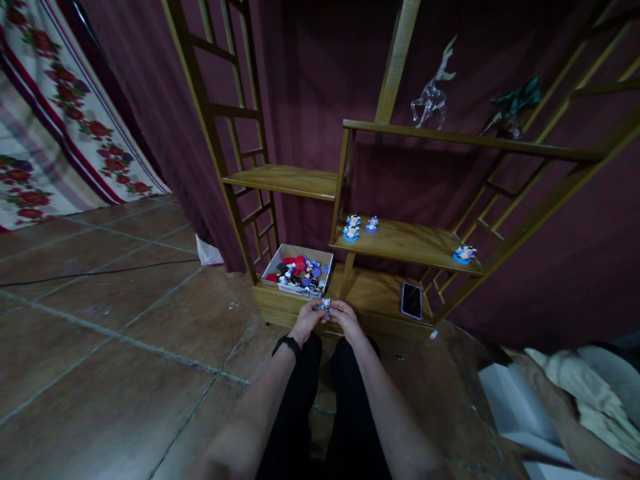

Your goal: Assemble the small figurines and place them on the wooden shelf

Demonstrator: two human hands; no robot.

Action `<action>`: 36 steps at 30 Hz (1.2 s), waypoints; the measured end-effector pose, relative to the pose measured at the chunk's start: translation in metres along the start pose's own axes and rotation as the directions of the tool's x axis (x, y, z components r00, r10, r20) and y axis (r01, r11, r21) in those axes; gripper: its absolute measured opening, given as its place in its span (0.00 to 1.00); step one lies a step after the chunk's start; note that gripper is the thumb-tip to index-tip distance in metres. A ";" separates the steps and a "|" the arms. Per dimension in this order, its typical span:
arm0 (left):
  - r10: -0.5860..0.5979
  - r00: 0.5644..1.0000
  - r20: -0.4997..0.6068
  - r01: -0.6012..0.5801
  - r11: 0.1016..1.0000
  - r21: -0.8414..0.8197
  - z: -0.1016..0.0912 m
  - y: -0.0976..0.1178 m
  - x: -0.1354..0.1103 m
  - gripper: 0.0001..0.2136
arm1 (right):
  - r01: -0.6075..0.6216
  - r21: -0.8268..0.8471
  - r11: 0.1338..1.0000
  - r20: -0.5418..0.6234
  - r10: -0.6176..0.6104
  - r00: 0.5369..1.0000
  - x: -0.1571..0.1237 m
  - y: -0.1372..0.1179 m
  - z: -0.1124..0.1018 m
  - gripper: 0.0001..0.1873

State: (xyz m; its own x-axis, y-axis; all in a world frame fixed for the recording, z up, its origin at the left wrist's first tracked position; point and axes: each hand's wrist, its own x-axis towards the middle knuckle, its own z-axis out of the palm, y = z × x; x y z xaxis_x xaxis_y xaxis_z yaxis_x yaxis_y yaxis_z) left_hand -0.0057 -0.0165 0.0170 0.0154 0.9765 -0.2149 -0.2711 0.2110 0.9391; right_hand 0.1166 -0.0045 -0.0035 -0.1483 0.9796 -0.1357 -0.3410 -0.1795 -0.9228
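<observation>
A small toy figurine (327, 304) with white and blue parts is pinched between my two hands, in front of the low shelf unit. My left hand (311, 316) grips it from the left, and my right hand (343, 313) closes on it from the right. Just beyond my left hand stands an open cardboard box (326, 259) heaped with red, purple, white and dark small figures. On the middle shelf (405, 241), two blue-based figurines (351, 232) and a purple one (371, 225) stand at the left. Another blue-based figurine (465, 254) is at the right end.
A phone (411, 300) lies on the bottom shelf. A clear deer-like ornament (431, 97) and a dark green ornament (520, 100) stand on the upper shelf. White boxes (520, 400) and cloth lie on the floor at right. A black cable (100, 272) crosses the tiles at left.
</observation>
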 end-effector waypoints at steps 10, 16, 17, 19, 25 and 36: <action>0.016 1.000 -0.007 -0.016 1.000 -0.012 0.002 0.000 0.000 0.13 | -0.005 0.008 1.000 0.011 0.005 1.000 -0.002 -0.004 0.003 0.19; 0.041 0.999 -0.003 -0.041 0.999 -0.009 0.001 -0.003 0.002 0.13 | 0.008 0.006 1.000 0.030 -0.008 1.000 -0.003 -0.003 0.002 0.20; 0.033 0.999 0.007 -0.033 0.999 -0.008 0.001 -0.004 0.002 0.13 | 0.012 0.006 1.000 0.022 -0.012 1.000 -0.002 -0.003 0.001 0.20; 0.013 1.000 0.028 -0.013 1.000 -0.005 0.000 -0.003 0.003 0.14 | 0.014 0.003 1.000 -0.003 -0.014 1.000 -0.002 -0.003 0.001 0.19; -0.008 1.000 0.020 0.009 0.999 -0.040 -0.002 -0.002 0.003 0.15 | 0.015 0.000 1.000 -0.030 -0.015 0.999 -0.003 -0.004 0.000 0.19; 0.005 1.000 0.023 -0.004 0.999 -0.034 0.001 0.000 0.000 0.10 | 0.003 0.020 1.000 -0.014 -0.003 1.000 -0.003 -0.004 0.001 0.20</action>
State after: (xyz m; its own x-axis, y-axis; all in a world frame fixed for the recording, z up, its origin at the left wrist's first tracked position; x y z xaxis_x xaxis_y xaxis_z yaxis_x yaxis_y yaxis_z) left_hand -0.0050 -0.0167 0.0174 0.0362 0.9784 -0.2037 -0.3033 0.2050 0.9306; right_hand 0.1179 -0.0069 0.0006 -0.1341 0.9813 -0.1381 -0.3601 -0.1781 -0.9157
